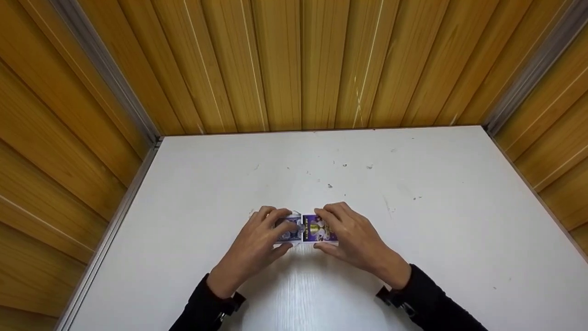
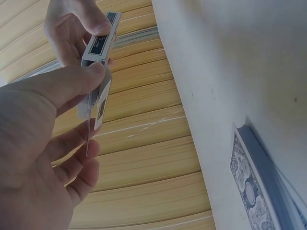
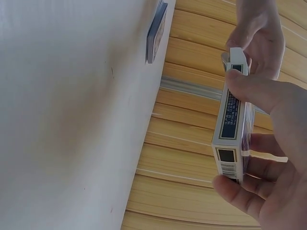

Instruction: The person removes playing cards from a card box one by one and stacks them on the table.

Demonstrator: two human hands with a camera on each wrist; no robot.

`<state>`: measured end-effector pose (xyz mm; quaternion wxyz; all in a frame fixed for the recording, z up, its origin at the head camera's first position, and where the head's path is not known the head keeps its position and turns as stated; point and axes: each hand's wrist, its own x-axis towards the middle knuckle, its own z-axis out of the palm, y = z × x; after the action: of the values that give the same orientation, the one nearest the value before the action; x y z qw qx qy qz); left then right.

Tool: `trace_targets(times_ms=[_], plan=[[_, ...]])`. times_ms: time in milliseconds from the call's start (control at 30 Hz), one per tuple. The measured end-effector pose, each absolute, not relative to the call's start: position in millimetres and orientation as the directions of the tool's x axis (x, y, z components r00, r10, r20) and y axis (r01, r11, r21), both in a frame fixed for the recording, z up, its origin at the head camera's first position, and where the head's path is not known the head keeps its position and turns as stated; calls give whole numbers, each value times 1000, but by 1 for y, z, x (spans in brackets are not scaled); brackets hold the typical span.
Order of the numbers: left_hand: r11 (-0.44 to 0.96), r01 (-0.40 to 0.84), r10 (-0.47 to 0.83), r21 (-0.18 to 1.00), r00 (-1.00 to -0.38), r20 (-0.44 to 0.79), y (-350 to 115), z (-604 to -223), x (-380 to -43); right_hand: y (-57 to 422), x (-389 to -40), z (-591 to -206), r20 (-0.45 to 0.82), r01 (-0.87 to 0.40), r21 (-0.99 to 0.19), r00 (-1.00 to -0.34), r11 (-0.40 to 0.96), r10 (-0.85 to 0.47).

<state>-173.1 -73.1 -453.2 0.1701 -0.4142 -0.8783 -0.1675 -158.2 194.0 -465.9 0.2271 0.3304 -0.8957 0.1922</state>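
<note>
Over the white table, my right hand (image 1: 353,234) grips a small purple-and-white playing card box (image 1: 317,230), thumb along one narrow side and fingers on the other. My left hand (image 1: 257,246) pinches the box's opened end; the left wrist view shows its thumb on the end and fingertips by a thin flap (image 2: 102,105). Between the left fingers in the head view shows a blue-and-white patterned surface (image 1: 289,236). A deck of cards (image 2: 254,187) with an ornate back lies on the table in the left wrist view. The box's inside is hidden.
The white tabletop (image 1: 206,184) bears small dark marks and scuffs. Wood-look panels (image 1: 298,64) stand along its back and sides, with grey metal posts (image 1: 110,64) at the corners. Dark sleeves and wrist-worn cameras cover both wrists.
</note>
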Motion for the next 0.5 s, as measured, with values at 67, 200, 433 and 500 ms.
trace_targets(times_ms=[67, 200, 433, 500], plan=[[599, 785, 672, 154, -598, 436, -76, -451, -174, 196, -159, -465, 530, -676, -204, -684, 708, -500], [594, 787, 669, 167, -599, 441, -84, -446, -178, 201, -161, -462, 526, -658, -218, -701, 721, -481], [618, 760, 635, 199, -632, 443, -99, -441, -183, 208, -165, -461, 547, -648, -221, -702, 729, -457], [624, 753, 623, 211, -642, 447, -103, -439, -184, 210, -165, -460, 556, -648, -221, -698, 729, -452]])
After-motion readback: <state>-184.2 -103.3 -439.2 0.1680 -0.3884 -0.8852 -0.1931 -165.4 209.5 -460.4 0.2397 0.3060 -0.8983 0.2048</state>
